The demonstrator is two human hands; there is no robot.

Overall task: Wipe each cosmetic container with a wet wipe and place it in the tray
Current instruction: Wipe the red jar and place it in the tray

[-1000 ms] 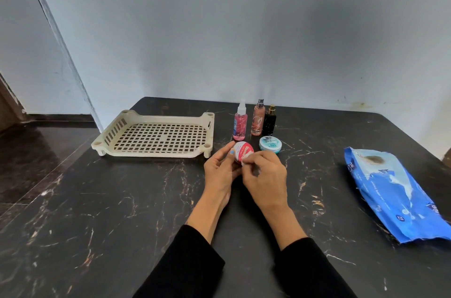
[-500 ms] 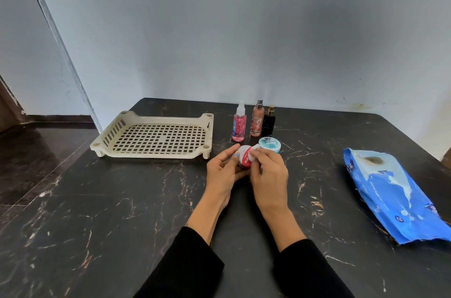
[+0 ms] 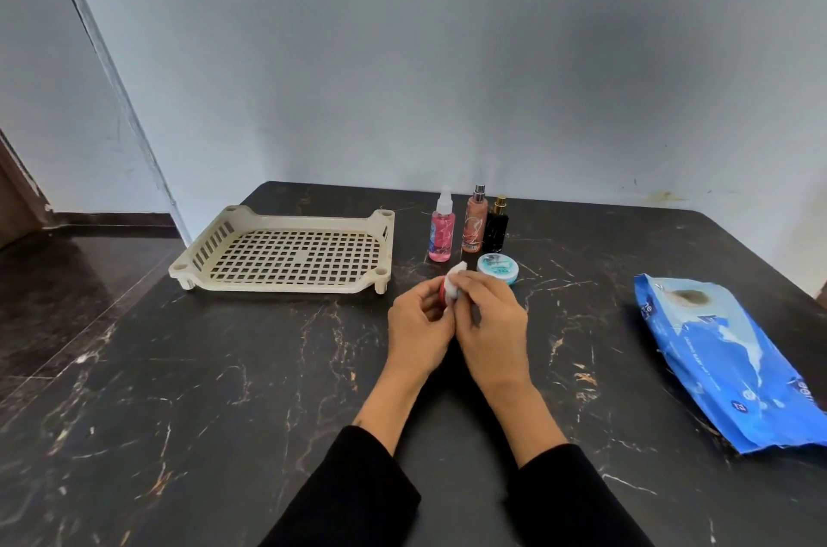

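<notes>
**Asker:** What does the setting look like?

**Describer:** Dark marble-patterned table (image 3: 179, 412) against a pale blue-grey wall, seen from above by the person working at it. Both forearms, in black sleeves, reach toward the middle of the table.

**Asker:** What are the hands doing?

**Describer:** The left hand (image 3: 418, 322) has its fingers curled round a small red jar (image 3: 444, 292), held up on edge. The right hand (image 3: 490, 322) pinches a white wet wipe (image 3: 457, 278) against the jar's face. Most of the jar is hidden by fingers and wipe.

**Asker:** Where is the tray from there?

**Describer:** The cream slotted tray (image 3: 215, 240) sits at about ten o'clock from the hands, with nothing lying on its grid. Its long side runs left to right across the table. The left hand, the one holding the jar, is the nearer to it, so I judge the placing would fall to that hand, carrying up and leftward.

**Asker:** And the other containers?

**Describer:** A teal-lidded jar (image 3: 497, 268) lies at one o'clock, just beyond the right fingertips. Behind it, around twelve o'clock, stand a pink spray bottle (image 3: 441, 235), a peach spray bottle (image 3: 474, 226) and a black perfume bottle (image 3: 497, 224), close together and upright. A blue wipe pack (image 3: 725, 367) lies well apart at three o'clock.

**Asker:** How far along is the job?

**Describer:** Early, I judge: nothing is in the tray yet.
</notes>
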